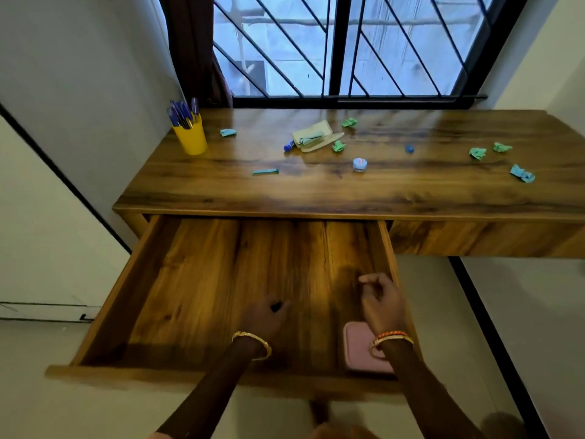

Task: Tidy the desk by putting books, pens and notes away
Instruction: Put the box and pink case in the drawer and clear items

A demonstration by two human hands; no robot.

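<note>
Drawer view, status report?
Left hand grips a small dark object; right hand loose, empty. Drawer open, pink case inside. Crumpled notes on the desk.

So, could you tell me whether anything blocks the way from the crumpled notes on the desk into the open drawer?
Nothing visible does. The crumpled notes lie loose on the desk, and the drawer below is pulled out, holding only a pink case near its front right.
</note>
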